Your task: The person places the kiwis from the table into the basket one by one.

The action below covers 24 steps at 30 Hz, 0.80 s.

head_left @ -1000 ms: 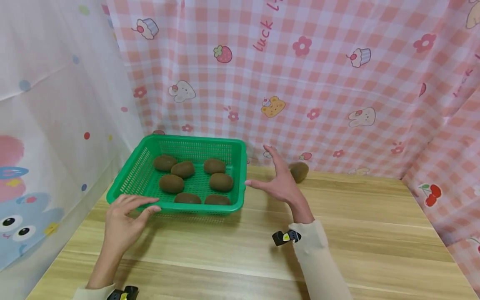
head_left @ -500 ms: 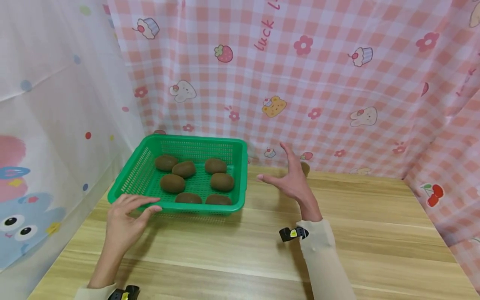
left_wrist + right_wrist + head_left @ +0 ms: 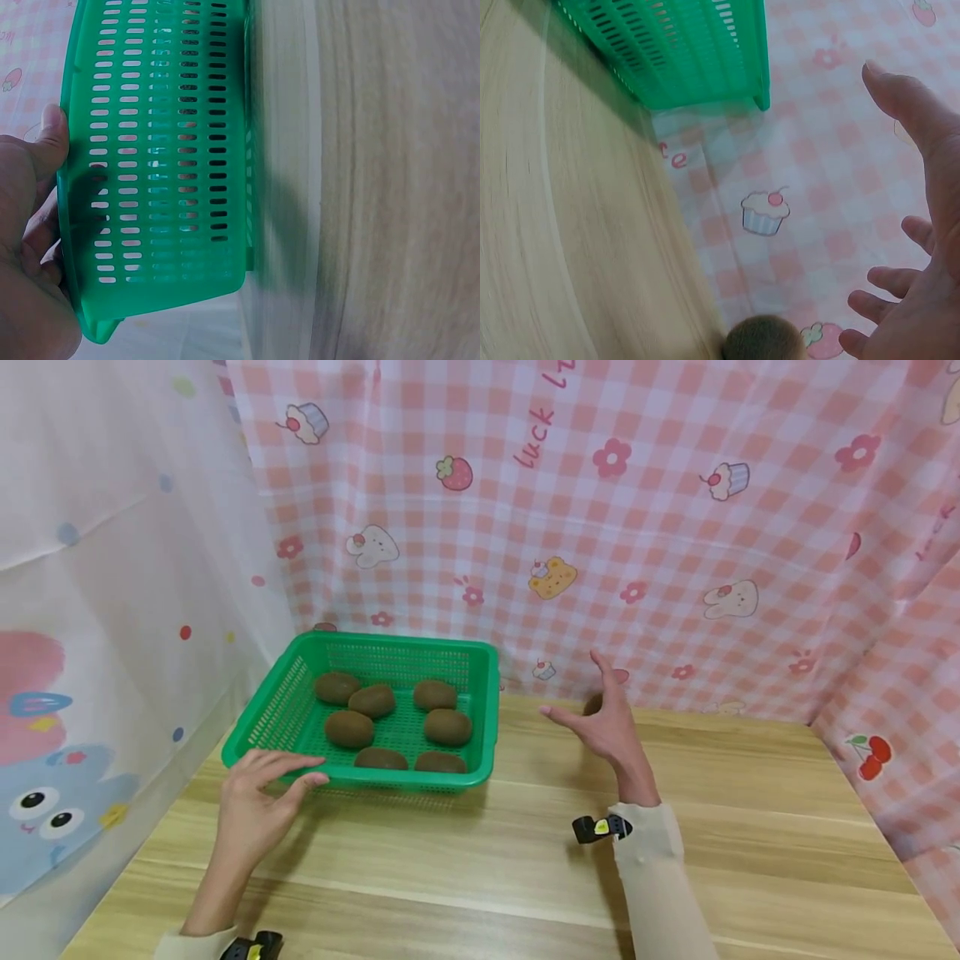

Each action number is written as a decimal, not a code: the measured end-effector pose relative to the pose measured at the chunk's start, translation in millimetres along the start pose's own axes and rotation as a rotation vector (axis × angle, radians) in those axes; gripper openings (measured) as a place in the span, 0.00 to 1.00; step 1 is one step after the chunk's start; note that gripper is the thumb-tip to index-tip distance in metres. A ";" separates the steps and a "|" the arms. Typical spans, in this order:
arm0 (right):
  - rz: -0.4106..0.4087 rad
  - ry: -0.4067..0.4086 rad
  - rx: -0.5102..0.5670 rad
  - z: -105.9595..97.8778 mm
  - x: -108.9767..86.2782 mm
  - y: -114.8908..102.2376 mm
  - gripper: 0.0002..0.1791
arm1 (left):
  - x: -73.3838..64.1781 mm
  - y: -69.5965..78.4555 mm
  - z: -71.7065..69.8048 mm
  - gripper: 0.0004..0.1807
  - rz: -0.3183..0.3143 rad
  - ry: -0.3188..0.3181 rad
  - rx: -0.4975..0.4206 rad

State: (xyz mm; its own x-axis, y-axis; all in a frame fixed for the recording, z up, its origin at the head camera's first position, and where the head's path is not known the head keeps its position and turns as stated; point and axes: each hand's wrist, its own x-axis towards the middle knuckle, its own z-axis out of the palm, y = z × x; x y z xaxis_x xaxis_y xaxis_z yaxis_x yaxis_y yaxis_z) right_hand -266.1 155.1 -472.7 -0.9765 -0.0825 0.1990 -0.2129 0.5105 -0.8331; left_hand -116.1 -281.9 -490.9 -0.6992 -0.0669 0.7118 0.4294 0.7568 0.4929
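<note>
A green plastic basket (image 3: 489,752) with slotted walls stands at the back left of the table, several brown kiwis (image 3: 349,728) lying inside it. My left hand (image 3: 258,806) holds the basket's near rim at its left corner, thumb and fingers on either side of the edge; the left wrist view shows the thumb (image 3: 52,135) against the rim. To the right of the basket my right hand (image 3: 611,727) hovers with thumb and fingers spread, holding nothing. One loose kiwi (image 3: 593,703) lies at the table's back edge, partly hidden behind that hand; the right wrist view shows it (image 3: 765,339) near the fingers.
A pink checked cloth (image 3: 660,543) hangs right behind the wooden table (image 3: 487,877) and along its right side. A white printed curtain (image 3: 150,568) closes off the left side, close to the basket.
My right hand has moved right, away from the basket and across in front of the loose kiwi, its fingers still spread. My left hand stays on the basket rim.
</note>
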 end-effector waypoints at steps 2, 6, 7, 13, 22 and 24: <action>0.026 0.010 -0.004 -2.1 0.4 3.9 0.66 | -0.3 -0.1 0.1 0.15 -0.002 -0.001 -0.002; 0.053 0.038 -0.010 -4.9 1.3 11.4 0.67 | -0.5 0.1 -0.2 0.15 -0.006 -0.004 0.002; 0.058 0.048 -0.012 -5.5 1.7 13.3 0.67 | -0.3 0.4 -0.2 0.15 -0.006 -0.005 0.003; 0.083 0.079 0.005 -5.8 4.2 23.4 0.67 | -0.3 0.8 -0.5 0.15 -0.008 -0.001 0.000; 0.080 0.144 0.029 -4.6 8.6 40.3 0.65 | -0.4 0.0 0.0 0.15 -0.006 -0.001 -0.002; 0.068 0.168 0.041 -3.6 10.0 43.7 0.62 | -0.4 0.0 0.2 0.15 -0.008 -0.001 -0.001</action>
State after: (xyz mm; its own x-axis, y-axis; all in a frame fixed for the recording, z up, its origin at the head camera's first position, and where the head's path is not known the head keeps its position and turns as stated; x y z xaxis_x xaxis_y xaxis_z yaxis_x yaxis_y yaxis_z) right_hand -285.1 179.6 -505.2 -0.9702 0.0972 0.2221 -0.1511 0.4742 -0.8674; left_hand -115.9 -281.8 -491.3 -0.7033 -0.0721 0.7073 0.4244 0.7556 0.4990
